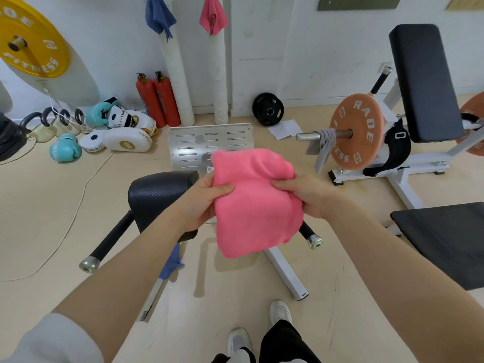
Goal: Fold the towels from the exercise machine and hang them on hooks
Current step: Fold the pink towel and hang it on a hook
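A yellow plate (28,45), cut by the left edge, reads "FITNESS"; white pads (123,142) on the beige floor (39,205) read "GINGPAI". The left hand (203,203) and right hand (301,195) each pinch a side of the pink towel (255,205), held above a black padded roller (157,197). A blue towel (158,15) and another pink one (213,15) hang on the white wall. The orange plate (357,132) reads "RADE"; a grey towel (323,145) drapes its bar.

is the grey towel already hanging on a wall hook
No, the grey towel is draped over the bar beside the orange plate.
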`<state>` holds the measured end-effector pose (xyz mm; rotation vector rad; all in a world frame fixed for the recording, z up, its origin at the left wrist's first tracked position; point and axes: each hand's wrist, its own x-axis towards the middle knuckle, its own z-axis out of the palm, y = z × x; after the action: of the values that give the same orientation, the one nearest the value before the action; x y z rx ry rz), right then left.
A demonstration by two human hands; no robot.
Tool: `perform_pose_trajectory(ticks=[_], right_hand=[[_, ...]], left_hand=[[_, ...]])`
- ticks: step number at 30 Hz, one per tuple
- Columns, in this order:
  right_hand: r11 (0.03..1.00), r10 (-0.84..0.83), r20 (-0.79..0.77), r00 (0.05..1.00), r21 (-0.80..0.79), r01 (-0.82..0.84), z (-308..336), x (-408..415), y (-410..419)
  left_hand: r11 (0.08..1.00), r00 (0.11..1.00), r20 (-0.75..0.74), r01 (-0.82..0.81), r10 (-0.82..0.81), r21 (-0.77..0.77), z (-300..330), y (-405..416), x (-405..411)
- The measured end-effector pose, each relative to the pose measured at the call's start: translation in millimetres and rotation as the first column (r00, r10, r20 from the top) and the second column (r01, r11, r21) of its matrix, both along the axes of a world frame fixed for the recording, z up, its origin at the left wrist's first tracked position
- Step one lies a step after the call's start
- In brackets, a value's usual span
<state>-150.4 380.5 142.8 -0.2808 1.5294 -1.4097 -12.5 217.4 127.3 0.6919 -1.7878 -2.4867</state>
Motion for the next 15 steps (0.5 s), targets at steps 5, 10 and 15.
perform_pose_trajectory(ticks=[5,10,15], right_hand=[[0.965,0.120,-0.208,0.971,-0.205,-0.163,23.6,-10.1,2.4],[0.909,0.319,-0.593,0.740,-0.029,-0.416,41.4,-16.3,3.4],[0.951,0.240,-0.687,0.685,0.024,-0.309,40.8,-23.9,-4.2]], left_hand=[[1.000,0.991,-0.132,0.001,-0.003,-0.017,13.5,-22.9,-7.1],[0.837,0.950,-0.078,0.226,-0.303,-0.498,43.3,-32.1,-11.2],[0.639,0.926,-0.072,0.196,-0.369,-0.744,49.1,-43.8,-20.3]])
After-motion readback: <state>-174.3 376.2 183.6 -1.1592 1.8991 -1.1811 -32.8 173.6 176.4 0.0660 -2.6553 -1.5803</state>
